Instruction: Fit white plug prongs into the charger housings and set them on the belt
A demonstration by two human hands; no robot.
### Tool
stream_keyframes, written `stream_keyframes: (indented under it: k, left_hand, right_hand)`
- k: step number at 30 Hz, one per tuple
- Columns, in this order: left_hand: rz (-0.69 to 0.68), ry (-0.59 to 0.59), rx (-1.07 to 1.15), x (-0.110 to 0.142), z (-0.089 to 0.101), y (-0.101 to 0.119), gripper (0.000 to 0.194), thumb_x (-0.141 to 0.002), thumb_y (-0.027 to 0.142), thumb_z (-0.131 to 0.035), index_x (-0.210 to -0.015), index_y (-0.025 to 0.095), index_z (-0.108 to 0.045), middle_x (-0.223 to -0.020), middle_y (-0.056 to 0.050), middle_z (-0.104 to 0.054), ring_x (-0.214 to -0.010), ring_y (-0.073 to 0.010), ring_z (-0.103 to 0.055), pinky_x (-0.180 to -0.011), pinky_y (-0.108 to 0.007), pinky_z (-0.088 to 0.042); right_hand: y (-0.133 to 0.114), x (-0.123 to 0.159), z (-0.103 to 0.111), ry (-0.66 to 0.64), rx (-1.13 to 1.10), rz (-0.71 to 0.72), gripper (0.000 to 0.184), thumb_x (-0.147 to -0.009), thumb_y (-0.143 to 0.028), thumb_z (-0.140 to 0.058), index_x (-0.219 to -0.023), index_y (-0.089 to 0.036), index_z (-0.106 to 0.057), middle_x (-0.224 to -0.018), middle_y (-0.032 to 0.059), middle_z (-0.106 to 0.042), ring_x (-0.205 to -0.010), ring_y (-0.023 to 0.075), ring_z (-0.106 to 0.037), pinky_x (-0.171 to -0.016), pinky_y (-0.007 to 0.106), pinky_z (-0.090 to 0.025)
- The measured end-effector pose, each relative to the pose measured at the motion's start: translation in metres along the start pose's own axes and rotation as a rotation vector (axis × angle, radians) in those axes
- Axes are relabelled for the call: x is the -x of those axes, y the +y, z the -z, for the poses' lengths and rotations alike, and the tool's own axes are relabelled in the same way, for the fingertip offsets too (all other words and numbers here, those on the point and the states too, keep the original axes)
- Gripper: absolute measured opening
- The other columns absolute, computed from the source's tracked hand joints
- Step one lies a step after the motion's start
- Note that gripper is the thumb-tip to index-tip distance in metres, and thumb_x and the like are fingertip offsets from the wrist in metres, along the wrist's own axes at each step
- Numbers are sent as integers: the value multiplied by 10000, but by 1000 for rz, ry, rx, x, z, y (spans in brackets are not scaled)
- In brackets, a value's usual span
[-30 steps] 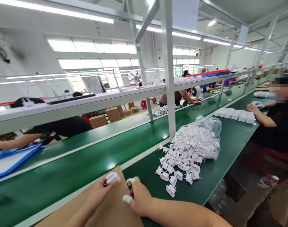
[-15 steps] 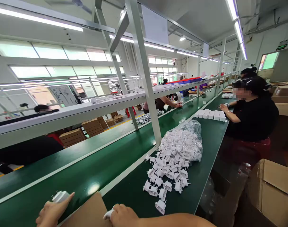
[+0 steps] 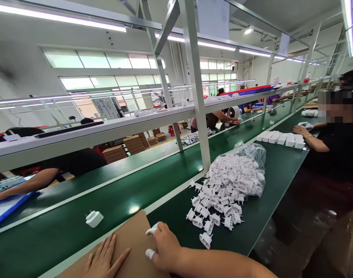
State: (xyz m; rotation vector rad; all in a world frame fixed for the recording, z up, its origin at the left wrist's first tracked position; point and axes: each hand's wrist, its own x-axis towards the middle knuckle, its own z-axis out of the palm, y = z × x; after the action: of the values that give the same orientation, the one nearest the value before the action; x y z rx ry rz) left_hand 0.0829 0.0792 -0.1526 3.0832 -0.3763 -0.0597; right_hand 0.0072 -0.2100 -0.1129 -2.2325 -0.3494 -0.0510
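Observation:
My left hand (image 3: 105,260) lies flat and open on a brown cardboard sheet (image 3: 130,241) at the near edge of the bench, holding nothing. My right hand (image 3: 165,247) rests curled beside it on the cardboard's right edge, with white finger cots on thumb and forefinger and nothing visible in it. A single white adapter (image 3: 94,218) lies on the green conveyor belt (image 3: 78,227), just beyond my left hand. To the right of my right hand, a heap of white plug pieces (image 3: 219,197) spills from a clear plastic bag (image 3: 252,162).
A grey metal post (image 3: 198,108) rises behind the heap and carries a long shelf (image 3: 107,131). A co-worker in black sits at right by a row of white adapters (image 3: 280,139). Other people work across the belt. A blue-edged tray (image 3: 8,210) is at left, a cardboard box (image 3: 347,239) at lower right.
My left hand carried the white adapter out to the belt, left it there, and returned to lie flat on the cardboard. My right hand stayed curled in place.

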Motion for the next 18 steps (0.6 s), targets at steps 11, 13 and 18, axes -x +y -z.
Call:
stream_keyframes:
  k: [11, 13, 18]
  left_hand:
    - [4, 149, 350, -19, 59, 73, 873, -830, 678, -396, -1451, 91, -572, -1578, -181, -480, -1553, -382, -293, -1270, -552, -252]
    - [-86, 321, 591, 1, 118, 105, 759, -907, 651, -404, -1470, 167, -562, -1563, -126, -514, -1507, -332, -395, -1242, -505, -343]
    - [-705, 547, 813, 83, 266, 180, 348, -1023, 433, -528, -1160, 220, -768, -1286, -71, -724, -1273, -269, -637, -1127, -425, -513]
  right_hand:
    - [9, 1, 11, -7, 141, -38, 523, -812, -292, -742, -1311, -163, -653, -1325, 149, -568, -1243, 325, -536, -1085, 469, -440]
    - [9, -1, 11, -8, 152, -30, 500, -810, -304, -745, -1290, -186, -665, -1318, 137, -571, -1232, 322, -534, -1079, 469, -436]
    - [6, 0, 17, 4, 182, -26, 442, -827, -308, -744, -1246, -190, -671, -1296, 127, -578, -1214, 302, -537, -1100, 455, -417]
